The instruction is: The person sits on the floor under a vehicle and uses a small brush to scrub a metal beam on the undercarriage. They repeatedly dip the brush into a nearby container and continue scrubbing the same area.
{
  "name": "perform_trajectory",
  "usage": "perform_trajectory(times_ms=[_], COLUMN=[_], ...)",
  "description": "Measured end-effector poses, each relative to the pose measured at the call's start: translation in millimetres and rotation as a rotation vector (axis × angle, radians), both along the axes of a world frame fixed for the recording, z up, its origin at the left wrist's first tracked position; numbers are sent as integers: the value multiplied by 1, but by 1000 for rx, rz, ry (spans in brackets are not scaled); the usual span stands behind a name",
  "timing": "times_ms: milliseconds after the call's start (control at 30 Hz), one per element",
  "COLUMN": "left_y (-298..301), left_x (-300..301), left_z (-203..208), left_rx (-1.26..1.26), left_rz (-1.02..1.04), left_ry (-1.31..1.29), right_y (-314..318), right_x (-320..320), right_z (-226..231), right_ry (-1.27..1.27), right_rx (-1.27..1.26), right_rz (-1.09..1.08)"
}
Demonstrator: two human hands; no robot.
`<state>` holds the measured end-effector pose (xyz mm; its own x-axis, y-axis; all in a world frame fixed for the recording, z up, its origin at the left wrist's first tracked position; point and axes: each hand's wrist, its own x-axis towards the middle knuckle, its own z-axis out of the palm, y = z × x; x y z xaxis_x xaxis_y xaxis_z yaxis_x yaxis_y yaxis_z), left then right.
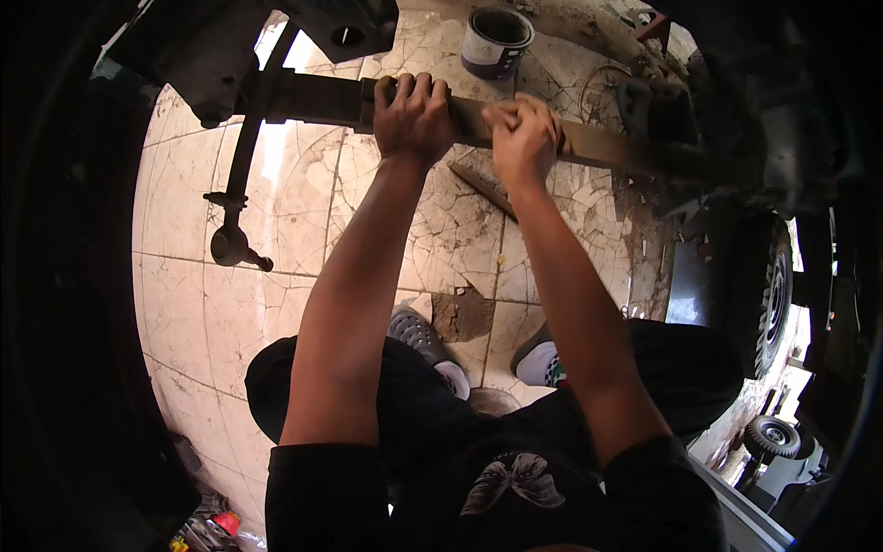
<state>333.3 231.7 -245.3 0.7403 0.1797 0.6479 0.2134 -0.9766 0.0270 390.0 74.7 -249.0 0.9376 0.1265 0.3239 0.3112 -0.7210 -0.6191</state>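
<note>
A long metal beam (589, 143) runs across in front of me, dark at its left part and brownish toward the right. My left hand (414, 120) is closed over it near the middle, with its fingers hooked over the far edge. Just to the right, my right hand (526, 143) rests on the same beam with its fingers curled tight. Whatever lies inside those fingers is hidden. Left of my hands, a dark rod with a ball-joint end (237, 247) hangs toward me from the metalwork.
Beyond the beam stands a paint can (497, 44) on cracked floor tiles (294, 184). A flat bar (483, 189) lies beneath the beam. Dark metal parts (340, 28) crowd the upper left. At the right are a large tyre (777, 294) and a smaller wheel (773, 437).
</note>
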Motion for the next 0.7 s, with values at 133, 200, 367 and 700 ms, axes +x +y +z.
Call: perform_trajectory(times_ms=[133,200,367,700], left_y=[-5,3,2,1], left_x=[3,-1,1,1], left_z=[4,1,0,0], left_rx=[17,22,13,-17], left_rz=[7,20,-17,-29], left_ry=[0,-3,-84,-89], right_y=[-2,2,-1,-11], right_x=[21,-8,-4,-20], right_z=[-9,4,8,10], right_ry=[50,27,-65,45], right_rx=[61,-98,-42,-66], right_rz=[56,18,32,20])
